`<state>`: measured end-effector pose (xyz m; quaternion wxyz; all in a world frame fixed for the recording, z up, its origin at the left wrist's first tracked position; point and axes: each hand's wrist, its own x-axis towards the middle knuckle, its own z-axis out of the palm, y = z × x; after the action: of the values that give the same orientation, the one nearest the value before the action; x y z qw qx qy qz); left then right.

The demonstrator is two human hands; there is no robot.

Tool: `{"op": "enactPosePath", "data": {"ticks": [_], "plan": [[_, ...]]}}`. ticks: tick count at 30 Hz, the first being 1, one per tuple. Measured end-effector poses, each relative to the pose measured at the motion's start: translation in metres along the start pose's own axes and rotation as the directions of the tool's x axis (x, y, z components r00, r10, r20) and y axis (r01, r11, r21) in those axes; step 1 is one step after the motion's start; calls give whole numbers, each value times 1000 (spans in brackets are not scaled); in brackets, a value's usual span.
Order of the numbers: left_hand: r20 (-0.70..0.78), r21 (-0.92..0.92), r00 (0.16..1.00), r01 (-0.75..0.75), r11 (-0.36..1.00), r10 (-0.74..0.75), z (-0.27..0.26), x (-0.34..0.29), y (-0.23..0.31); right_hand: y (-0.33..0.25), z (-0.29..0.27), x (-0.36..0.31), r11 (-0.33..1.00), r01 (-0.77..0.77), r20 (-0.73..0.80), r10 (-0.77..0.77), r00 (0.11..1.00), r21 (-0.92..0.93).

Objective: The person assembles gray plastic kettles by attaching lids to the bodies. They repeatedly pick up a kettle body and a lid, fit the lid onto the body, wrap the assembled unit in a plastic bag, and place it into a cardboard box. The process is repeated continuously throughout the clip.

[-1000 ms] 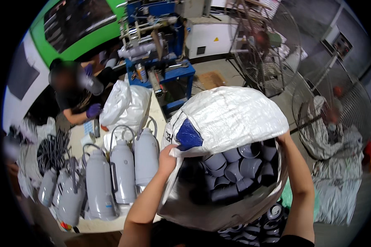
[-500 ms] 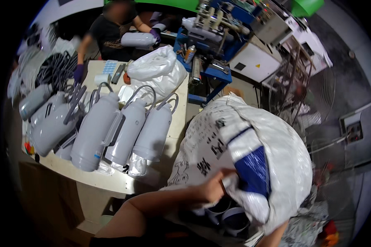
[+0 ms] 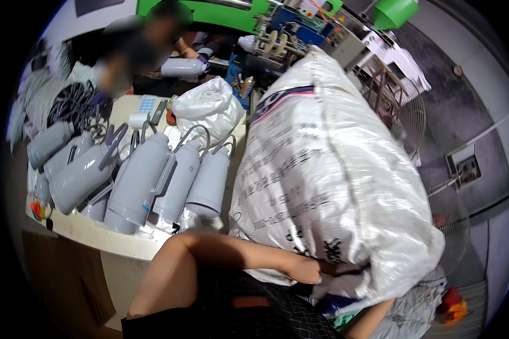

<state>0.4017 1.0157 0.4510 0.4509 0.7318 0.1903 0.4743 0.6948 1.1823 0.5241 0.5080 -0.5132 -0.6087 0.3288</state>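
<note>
Grey flasks (image 3: 138, 179) crowded the pale worktop (image 3: 125, 107) at left, with a white plastic bag (image 3: 207, 112) just beyond them and a dark tangled bundle (image 3: 68, 104) farther left. A green machine (image 3: 209, 17) stood far off, a wire fan (image 3: 415, 127) at right.

One big white woven sack (image 3: 345, 169), one smaller white plastic bag (image 3: 212, 107), at least six grey thermos flasks (image 3: 140, 178) on one table (image 3: 113, 244), another flask (image 3: 184, 67) by one co-worker (image 3: 144, 48), two wire-cage fans (image 3: 413, 121), one spray can (image 3: 247, 86), one green hopper (image 3: 395, 13).
</note>
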Motion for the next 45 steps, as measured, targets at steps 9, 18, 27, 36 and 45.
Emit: {"op": "enactPosePath", "data": {"ticks": [9,18,27,36,45], "plan": [[-480,-45,625,683,729,-615,19,-151,-67,102,97,65,995,-56,54,52,997,83],[-717,203,455,861,466,-528,6,-124,-38,134,115,69,989,-110,20,108,994,102],[-932,-135,117,764,631,-342,-47,-70,24,31,161,-24,910,12,116,-66,991,415],[-731,1,302,897,442,-611,-27,-59,-5,2,107,-47,535,-133,247,-148,958,834],[-385,155,351,936,315,-853,-8,-108,-67,218,119,39,613,-439,445,155,882,657]]}}
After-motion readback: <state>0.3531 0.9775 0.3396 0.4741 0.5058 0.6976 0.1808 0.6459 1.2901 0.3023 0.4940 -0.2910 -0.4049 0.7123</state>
